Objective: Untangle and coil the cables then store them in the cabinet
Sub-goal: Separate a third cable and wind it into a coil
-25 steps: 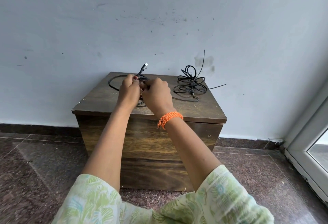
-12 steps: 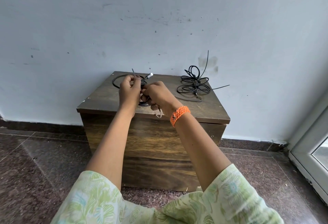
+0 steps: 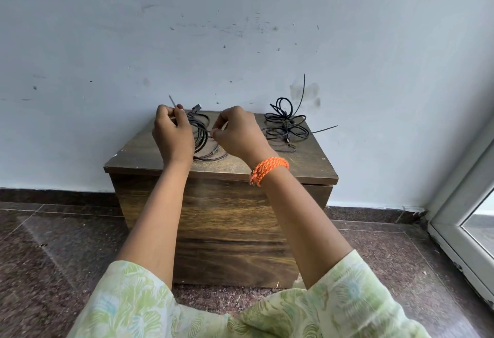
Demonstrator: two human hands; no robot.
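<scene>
Black cable coil (image 3: pixel 201 134) — seemingly upright, near-far.

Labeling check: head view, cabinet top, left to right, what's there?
left hand gripping a thin tie → coiled black cable → right hand pinching a thin strand → tied black cable bundle, all on the wooden cabinet.

Hands (image 3: pixel 173 131) now apart, tie stretched.

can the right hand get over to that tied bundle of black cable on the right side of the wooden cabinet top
Probably yes: the tied bundle of black cable lies uncovered beside the right hand, nothing between them, though that hand now pinches a thin tie.
</scene>
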